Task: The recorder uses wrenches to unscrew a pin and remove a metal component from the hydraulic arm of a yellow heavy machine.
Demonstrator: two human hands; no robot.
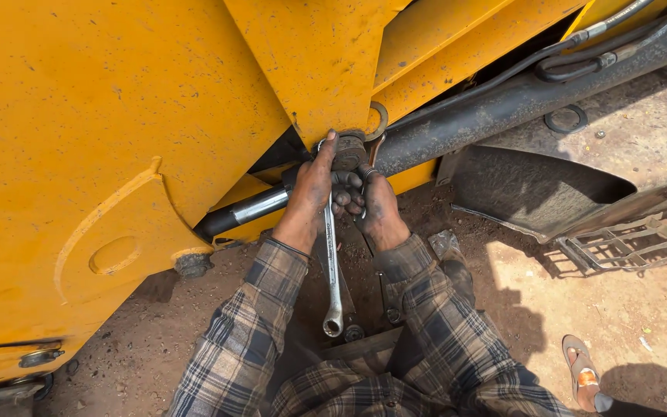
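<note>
Under the yellow machine body (140, 123), at the middle of the view, both hands meet at a dark round fitting (348, 151) where the yellow plates join a grimy black bar (503, 100); the left hand (312, 193) lies on the left of the fitting, its thumb stretched up against the fitting's edge and its fingers curled around the upper shank of a long silver spanner (332, 262); the right hand (376, 202) sits just beside it on the right, fingers bent tight around something dark below the fitting — what exactly they grip cannot be told; the spanner hangs straight down toward the near side, its ring end free above the dirt ground (519, 301), its top end hidden at the fitting; both hands are black with grease, and checked sleeves (260, 324) cover the forearms; a shiny steel rod (260, 205) runs off to the left of the left hand; black hoses (580, 54) lie along the bar at far right; at near right, a foot in a sandal (580, 374) — another person's — rests on the ground.
</note>
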